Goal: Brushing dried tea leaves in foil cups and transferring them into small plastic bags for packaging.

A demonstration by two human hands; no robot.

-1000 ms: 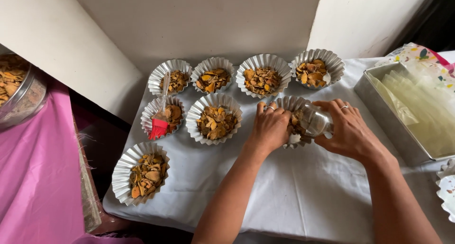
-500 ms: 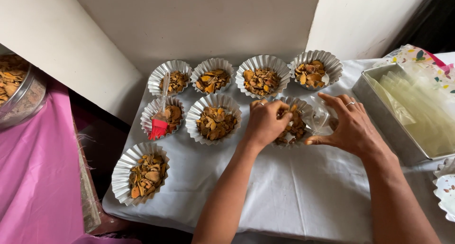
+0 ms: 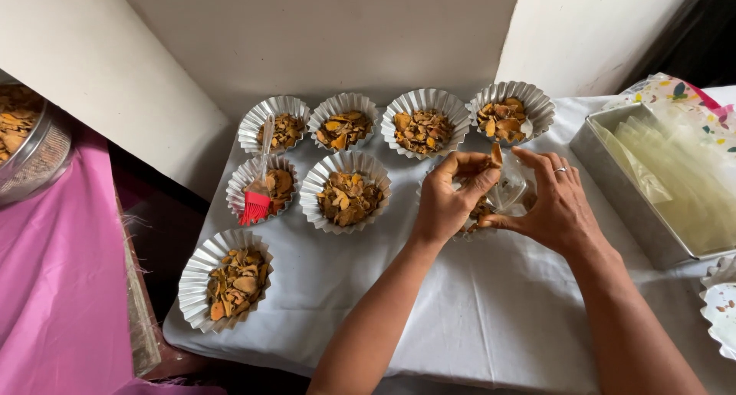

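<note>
Fingers [image 3: 469,171] of left hand [image 3: 448,199] pinching a dried orange chip [image 3: 496,156] above a clear plastic pouch [image 3: 512,192], centre right of frame. Right hand [image 3: 556,203] closed around the pouch's mouth, spreading it open over a fluted foil cup [image 3: 469,228] mostly hidden beneath. Best done by keeping the opening wide, dropping chips straight down, avoiding spill onto the white-clothed tabletop [image 3: 475,311]. Seven filled foil cups [image 3: 346,192] toward upper left, red silicone brush [image 3: 256,203] resting in one. Metal tray of clear pouches [image 3: 675,188] at right edge.
</note>
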